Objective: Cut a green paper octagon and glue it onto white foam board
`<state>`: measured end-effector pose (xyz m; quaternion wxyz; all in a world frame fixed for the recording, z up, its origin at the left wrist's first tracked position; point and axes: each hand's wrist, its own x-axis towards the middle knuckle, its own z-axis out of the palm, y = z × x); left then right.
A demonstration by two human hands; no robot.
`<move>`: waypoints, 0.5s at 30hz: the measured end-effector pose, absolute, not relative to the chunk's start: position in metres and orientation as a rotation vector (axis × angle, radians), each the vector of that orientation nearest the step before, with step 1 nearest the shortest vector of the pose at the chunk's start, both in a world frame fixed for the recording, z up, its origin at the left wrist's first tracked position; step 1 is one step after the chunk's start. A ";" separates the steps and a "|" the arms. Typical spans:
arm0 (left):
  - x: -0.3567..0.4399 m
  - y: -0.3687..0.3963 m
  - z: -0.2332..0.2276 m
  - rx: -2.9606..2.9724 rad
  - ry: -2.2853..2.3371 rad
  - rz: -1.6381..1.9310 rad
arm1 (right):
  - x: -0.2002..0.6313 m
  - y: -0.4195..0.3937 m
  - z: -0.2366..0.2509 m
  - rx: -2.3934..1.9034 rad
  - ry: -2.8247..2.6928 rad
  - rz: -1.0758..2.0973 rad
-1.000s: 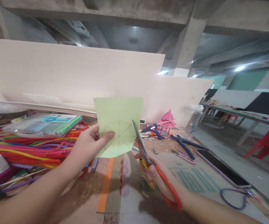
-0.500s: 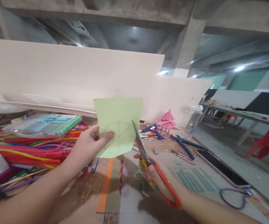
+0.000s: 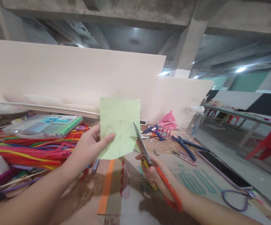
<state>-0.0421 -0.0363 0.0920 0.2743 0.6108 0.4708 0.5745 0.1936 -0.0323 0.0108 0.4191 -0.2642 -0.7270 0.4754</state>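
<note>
My left hand (image 3: 94,140) pinches a sheet of light green paper (image 3: 120,109) at its left edge, thumb in front. Pencil lines on the paper form a many-sided figure with spokes meeting in its middle, and the bottom edge is cut at angles. In my right hand (image 3: 157,175) is a pair of scissors (image 3: 143,145) with one red and one yellow handle loop. The blades point up and lie along the paper's right edge; how far apart they are is hard to make out.
Left lie a marker case (image 3: 48,125) and a heap of pipe cleaners (image 3: 32,153). Right of the paper are a blue glue gun (image 3: 157,132), a pink paper pavilion (image 3: 168,120), pliers (image 3: 184,147), a phone (image 3: 224,168) and a clear bottle (image 3: 195,120). A white board (image 3: 74,72) stands behind.
The paper's upper part has turned slightly and looks narrower, its right edge now nearer the blades. Both hands and the scissors have hardly moved.
</note>
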 end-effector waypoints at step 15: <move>-0.043 -0.035 0.090 1.651 1.249 1.518 | 0.192 -0.033 0.013 -0.715 -1.775 1.215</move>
